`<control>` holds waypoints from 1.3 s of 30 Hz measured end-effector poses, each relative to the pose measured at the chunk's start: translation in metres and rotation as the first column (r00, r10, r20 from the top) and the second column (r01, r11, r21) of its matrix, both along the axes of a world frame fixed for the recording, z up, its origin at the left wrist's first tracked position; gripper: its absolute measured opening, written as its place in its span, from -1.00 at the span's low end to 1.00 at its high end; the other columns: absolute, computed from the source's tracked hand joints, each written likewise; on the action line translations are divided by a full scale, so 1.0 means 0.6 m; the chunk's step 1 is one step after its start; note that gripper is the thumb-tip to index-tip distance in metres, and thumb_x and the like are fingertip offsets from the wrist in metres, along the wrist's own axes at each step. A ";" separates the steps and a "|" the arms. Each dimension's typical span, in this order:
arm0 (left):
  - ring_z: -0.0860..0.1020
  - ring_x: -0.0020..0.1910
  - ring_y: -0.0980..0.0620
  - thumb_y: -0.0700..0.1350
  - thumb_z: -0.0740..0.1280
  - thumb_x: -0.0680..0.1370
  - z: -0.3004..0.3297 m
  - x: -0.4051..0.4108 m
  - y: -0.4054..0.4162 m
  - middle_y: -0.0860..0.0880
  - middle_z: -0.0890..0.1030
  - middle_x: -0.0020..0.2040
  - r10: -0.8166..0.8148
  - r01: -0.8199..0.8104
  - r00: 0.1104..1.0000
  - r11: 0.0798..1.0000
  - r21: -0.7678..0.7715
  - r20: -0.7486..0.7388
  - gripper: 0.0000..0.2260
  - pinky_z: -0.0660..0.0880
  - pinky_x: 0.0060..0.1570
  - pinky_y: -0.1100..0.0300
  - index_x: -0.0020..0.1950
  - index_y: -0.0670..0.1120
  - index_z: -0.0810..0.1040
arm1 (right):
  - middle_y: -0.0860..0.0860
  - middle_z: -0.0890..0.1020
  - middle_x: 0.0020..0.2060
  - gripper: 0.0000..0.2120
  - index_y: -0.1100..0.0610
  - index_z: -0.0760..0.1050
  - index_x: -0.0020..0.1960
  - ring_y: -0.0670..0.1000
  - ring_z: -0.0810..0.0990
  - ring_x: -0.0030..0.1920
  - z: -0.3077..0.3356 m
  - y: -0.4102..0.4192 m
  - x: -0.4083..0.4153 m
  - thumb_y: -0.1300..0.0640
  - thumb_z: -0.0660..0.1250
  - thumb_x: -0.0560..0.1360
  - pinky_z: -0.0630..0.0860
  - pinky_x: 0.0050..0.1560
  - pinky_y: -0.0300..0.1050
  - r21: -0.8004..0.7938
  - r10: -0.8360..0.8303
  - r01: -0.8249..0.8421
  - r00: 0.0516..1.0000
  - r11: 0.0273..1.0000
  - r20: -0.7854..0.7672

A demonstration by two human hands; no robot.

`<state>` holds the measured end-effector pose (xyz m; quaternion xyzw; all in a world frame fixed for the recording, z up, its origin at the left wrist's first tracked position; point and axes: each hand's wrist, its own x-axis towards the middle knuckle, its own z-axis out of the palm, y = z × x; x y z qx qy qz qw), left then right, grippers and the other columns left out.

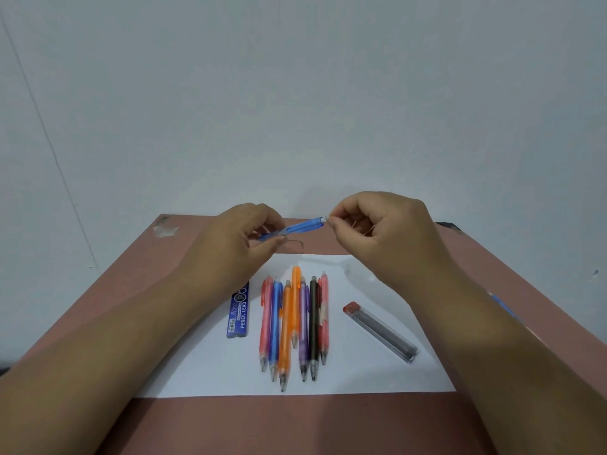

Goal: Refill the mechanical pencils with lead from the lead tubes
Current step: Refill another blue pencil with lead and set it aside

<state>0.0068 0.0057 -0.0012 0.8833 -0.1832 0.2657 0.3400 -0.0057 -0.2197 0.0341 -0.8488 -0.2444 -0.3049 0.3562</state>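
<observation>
Against a pale wall, a reddish table carries a white sheet. A blue pencil is gripped by the left hand, while its cap end is pinched by the right hand at 3 o'clock. Seven pencils are laid at 6 o'clock, flanked by a blue lead tube at 9 o'clock and a clear lead tube at 3 o'clock.

The pencils fill the middle of the paper. Lead tubes sit on each side. The tabletop at the bottom is bare.
</observation>
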 end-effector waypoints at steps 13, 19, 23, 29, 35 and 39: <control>0.57 -0.02 0.14 -0.02 0.40 0.58 0.000 0.002 0.000 0.14 0.60 -0.03 0.005 -0.005 1.000 1.000 -0.004 0.005 -0.93 0.59 0.03 0.04 0.05 0.08 0.59 | -0.14 0.62 -0.32 -0.93 0.06 0.66 -0.15 -0.05 0.59 -0.24 -0.001 -0.001 0.004 0.19 0.47 0.49 0.52 -0.24 -0.25 -0.058 -0.002 0.006 0.996 0.998 0.084; 0.54 -0.06 0.14 -0.04 0.42 0.56 -0.001 0.007 0.001 0.13 0.59 -0.09 0.007 -0.009 0.998 1.000 0.025 0.062 -0.93 0.53 -0.06 0.16 0.00 0.11 0.58 | -0.15 0.59 -0.34 -0.91 0.02 0.64 -0.18 -0.08 0.57 -0.24 -0.003 -0.004 0.005 0.14 0.45 0.51 0.54 -0.22 -0.15 -0.108 -0.049 0.055 0.997 0.993 0.057; 0.49 -0.06 0.19 -0.04 0.43 0.56 -0.005 0.016 0.008 0.16 0.55 -0.10 0.039 -0.048 0.993 0.996 0.080 0.111 -0.91 0.39 -0.10 0.31 0.05 0.05 0.63 | -0.13 0.60 -0.29 -0.90 0.02 0.65 -0.13 -0.09 0.57 -0.22 0.001 -0.008 0.006 0.10 0.40 0.54 0.57 -0.16 -0.05 -0.234 -0.107 0.098 0.994 0.967 -0.024; 0.45 -0.07 0.14 0.01 0.41 0.53 -0.005 0.022 0.008 0.20 0.51 -0.11 0.046 -0.069 0.986 0.988 0.135 0.163 -0.88 0.32 -0.09 0.32 0.04 0.06 0.65 | -0.13 0.59 -0.22 -0.88 -0.01 0.64 -0.08 -0.05 0.58 -0.18 0.008 -0.008 0.003 0.05 0.33 0.58 0.59 -0.10 0.01 -0.381 -0.183 0.129 0.977 0.916 -0.109; 0.44 -0.09 0.13 0.06 0.37 0.50 -0.007 0.024 0.012 0.17 0.53 -0.11 0.045 -0.069 0.986 0.988 0.140 0.162 -0.83 0.32 -0.11 0.35 0.03 0.08 0.67 | -0.19 0.55 -0.24 -0.86 0.01 0.65 -0.03 -0.10 0.54 -0.18 0.004 -0.005 0.003 0.09 0.32 0.61 0.54 -0.11 -0.11 -0.363 -0.165 0.110 0.979 0.925 -0.124; 0.47 -0.13 0.19 -0.06 0.46 0.52 -0.005 0.022 0.011 0.20 0.51 -0.15 0.038 -0.060 0.987 0.989 0.134 0.159 -0.89 0.34 -0.15 0.33 0.03 0.03 0.69 | -0.17 0.58 -0.23 -0.88 0.02 0.65 -0.04 -0.13 0.53 -0.23 -0.004 -0.003 0.008 0.09 0.35 0.62 0.43 -0.21 -0.25 -0.274 -0.137 0.094 0.980 0.957 -0.143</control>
